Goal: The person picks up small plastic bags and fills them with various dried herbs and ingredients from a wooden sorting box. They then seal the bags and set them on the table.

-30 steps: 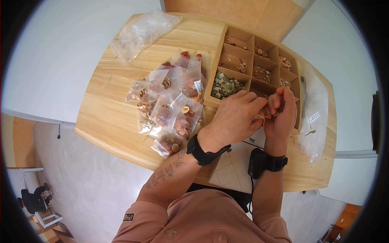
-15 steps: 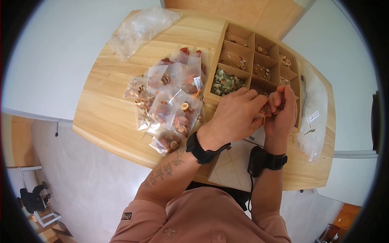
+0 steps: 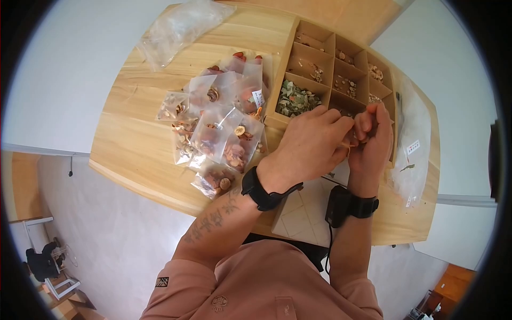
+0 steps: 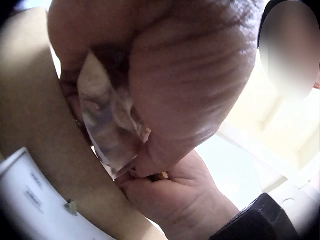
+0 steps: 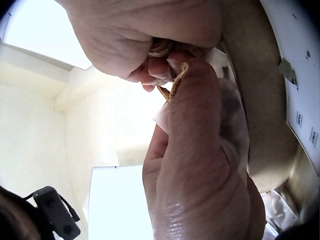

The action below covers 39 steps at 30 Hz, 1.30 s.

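In the head view my left hand (image 3: 314, 141) and right hand (image 3: 369, 146) meet over the near part of a wooden box (image 3: 280, 93). My left hand pinches a small clear plastic bag (image 4: 107, 115), its upper part tucked behind the fingers. The right hand curls with fingers upward, cupping dried slices (image 5: 161, 49), mostly hidden in the palm. Between the two hands, at the bag's mouth, stands a dried orange-brown strip (image 5: 176, 85). A white scale (image 5: 305, 100) marked TARE and UNIT lies below the hands, a green leaf scrap (image 5: 288, 71) on it.
Several filled clear sachets (image 3: 205, 133) are heaped left of the box. Its compartments hold green leaves (image 3: 297, 100) and other dried bits. Large plastic bags lie at the table's back left (image 3: 184, 29) and right side (image 3: 413, 128). A lined pale panel (image 3: 301, 213) sits near my body.
The table and everything on it have shifted slightly up and left in the head view. Both hands stay together, with small finger movements; the orange strip between them shows less.
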### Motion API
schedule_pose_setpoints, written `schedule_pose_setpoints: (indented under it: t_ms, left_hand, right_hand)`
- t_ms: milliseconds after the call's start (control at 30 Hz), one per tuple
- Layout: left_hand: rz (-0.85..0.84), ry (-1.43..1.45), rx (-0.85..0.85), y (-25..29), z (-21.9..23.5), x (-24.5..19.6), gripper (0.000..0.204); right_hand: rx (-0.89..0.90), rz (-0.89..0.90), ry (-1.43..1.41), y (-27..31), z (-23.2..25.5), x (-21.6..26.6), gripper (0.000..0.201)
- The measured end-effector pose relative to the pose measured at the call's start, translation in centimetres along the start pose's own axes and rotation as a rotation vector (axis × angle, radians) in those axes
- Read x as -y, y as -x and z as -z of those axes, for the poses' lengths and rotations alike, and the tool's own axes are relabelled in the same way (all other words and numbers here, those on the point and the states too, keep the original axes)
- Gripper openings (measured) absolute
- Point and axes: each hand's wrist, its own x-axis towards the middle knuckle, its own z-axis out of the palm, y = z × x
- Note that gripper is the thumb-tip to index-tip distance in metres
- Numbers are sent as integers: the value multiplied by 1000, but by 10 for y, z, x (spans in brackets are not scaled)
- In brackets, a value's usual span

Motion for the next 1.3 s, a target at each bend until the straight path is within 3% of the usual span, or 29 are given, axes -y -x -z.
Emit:
schedule_pose_setpoints:
  t_ms: [1300]
  left_hand:
    - [-7,9,3,-1,0,1,31]
  right_hand:
    - [-12,-5,-26,0,-1,0,21]
